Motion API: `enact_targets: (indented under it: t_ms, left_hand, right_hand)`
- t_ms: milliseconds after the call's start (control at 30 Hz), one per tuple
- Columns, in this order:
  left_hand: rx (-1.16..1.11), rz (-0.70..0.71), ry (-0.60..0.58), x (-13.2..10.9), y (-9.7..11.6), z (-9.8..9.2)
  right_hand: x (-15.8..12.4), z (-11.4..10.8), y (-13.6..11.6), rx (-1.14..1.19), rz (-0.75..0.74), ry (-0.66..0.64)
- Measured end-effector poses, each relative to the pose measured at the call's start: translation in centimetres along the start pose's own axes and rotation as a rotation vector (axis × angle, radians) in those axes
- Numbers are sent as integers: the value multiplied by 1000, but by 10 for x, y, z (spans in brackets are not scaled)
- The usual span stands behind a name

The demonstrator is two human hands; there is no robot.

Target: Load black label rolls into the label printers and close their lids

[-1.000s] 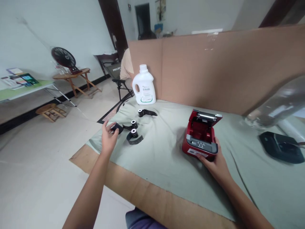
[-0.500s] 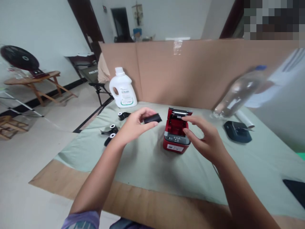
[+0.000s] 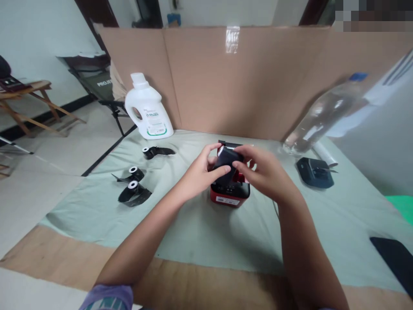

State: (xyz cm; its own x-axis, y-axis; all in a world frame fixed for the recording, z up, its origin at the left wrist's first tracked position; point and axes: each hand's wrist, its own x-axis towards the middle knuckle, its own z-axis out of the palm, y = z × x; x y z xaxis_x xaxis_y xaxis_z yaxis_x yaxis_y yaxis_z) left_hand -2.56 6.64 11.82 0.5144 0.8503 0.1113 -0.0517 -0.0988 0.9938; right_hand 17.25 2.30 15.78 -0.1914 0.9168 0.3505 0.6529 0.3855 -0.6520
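Note:
A black paper roll with a pale core end is held above a small red and black receipt printer. My left hand grips it from the left, thumb across its near side. On the right side, the fingers of my right hand pinch the same roll. The printer stands on the cloth with its lid raised; the roll and my hands hide most of its inside. Several similar black rolls with white cores lie to the left, partly unrolled.
A white jug stands at the back left before a cardboard screen. At the right are a clear bottle with a blue cap, leaning, and a black device. A dark flat object lies near the right edge.
My left hand has brought the black roll rightward over the printer. My right hand has moved from beside the open printer onto the roll. The view has shifted slightly.

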Motion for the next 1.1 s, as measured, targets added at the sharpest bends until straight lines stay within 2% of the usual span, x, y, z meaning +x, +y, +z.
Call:
enact_targets:
  t_ms: [67,133,233,367,467,567,667,900,1000,1100]
  left_hand:
    - [29,-48,-48,-2,-5,3]
    - [39,-66,-93,-7,-9,10]
    - [-70,-164,-144,-18,-20,33]
    - [-199,-340,-109,-31,-39,73]
    - [-290,-470,-94,-35,-45,88]
    - [-274,-565,-25,-34,-42,86]
    - [-215,-602,22,-31,-37,78]
    - [-197,-579,-4,-32,-41,71]
    - [-221,-568,-6,-33,-45,72]
    - [-217,-565,23,-35,-44,73]
  right_hand:
    - [3,-5,12,20,51,90]
    - [4,-11,25,30,104,110]
    - [4,-14,43,-26,161,-24]
    - [5,-2,59,-187,256,-292]
    - [8,13,63,-280,297,-363]
    - [12,26,64,-337,260,-312]
    - [14,37,64,-428,215,-284]
    - [20,53,62,-535,286,-275]
    - [25,54,63,-528,314,-249]
    - [25,39,66,-412,265,-302]
